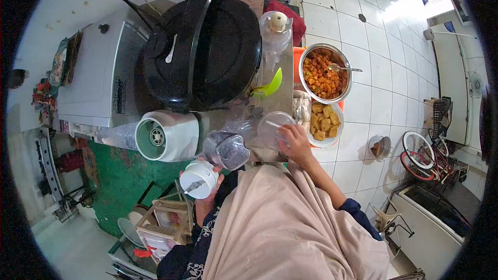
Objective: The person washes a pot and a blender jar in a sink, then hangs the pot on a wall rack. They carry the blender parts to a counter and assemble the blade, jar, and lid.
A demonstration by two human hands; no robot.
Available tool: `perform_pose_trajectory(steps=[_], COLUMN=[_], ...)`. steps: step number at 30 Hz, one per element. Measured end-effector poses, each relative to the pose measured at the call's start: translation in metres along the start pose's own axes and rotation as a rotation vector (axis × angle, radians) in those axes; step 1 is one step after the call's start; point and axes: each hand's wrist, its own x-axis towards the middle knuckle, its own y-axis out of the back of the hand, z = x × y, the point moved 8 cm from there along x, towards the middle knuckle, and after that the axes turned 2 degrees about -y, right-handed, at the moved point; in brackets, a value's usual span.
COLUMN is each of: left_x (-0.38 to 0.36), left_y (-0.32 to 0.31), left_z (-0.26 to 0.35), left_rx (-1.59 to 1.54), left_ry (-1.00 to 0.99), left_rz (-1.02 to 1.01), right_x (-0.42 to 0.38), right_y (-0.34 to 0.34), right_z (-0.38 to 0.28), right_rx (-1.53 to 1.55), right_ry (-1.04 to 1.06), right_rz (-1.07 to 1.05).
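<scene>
My left hand [213,189] is closed around a white round blender blade base [199,177], whose metal blade faces up toward me. Just beyond it, a clear blender jar [226,150] lies tilted by the table's edge. The white blender motor base [165,136] is to its left, its green-rimmed socket facing me. My right hand [298,147] has its fingers at the rim of a clear plastic cup [274,126] on the table, and the thumb is partly hidden. A light-green scoop [270,83] lies farther back.
A large black lidded pot [223,46] fills the back left beside a grey box-shaped appliance [98,72]. On the right are a steel bowl [349,88] of orange diced food with a spoon and a white bowl [332,141] of fried cubes. A clear jug [274,41] stands behind.
</scene>
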Motion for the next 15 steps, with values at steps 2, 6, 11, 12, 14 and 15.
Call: perform_pose_trajectory(steps=[2, 6, 11, 12, 14, 15], left_x=[0.002, 0.002, -0.004, -0.006, -0.006, -0.006], left_y=[0.000, 0.000, 0.002, 0.004, 0.008, 0.005], left_z=[-0.001, -0.003, 0.001, 0.002, 0.004, 0.003], left_rx=[0.028, 0.033, 0.033, 0.023, 0.008, 0.025], left_ry=[0.014, 0.009, -0.001, -0.007, -0.014, -0.020], left_rz=[-0.005, 0.019, 0.036, 0.028, 0.003, -0.010], right_x=[0.001, 0.012, 0.064, 0.090, 0.148, 0.177], right_y=[-0.020, -0.021, 0.043, 0.070, 0.111, 0.121], right_z=[-0.001, -0.017, 0.017, 0.025, 0.021, 0.020], right_rx=[-0.022, -0.010, 0.054, 0.014, -0.164, -0.140], right_ry=[0.030, 0.091, 0.010, -0.039, 0.059, 0.065], right_rz=[-0.009, 0.001, 0.245, 0.305, 0.517, 0.486])
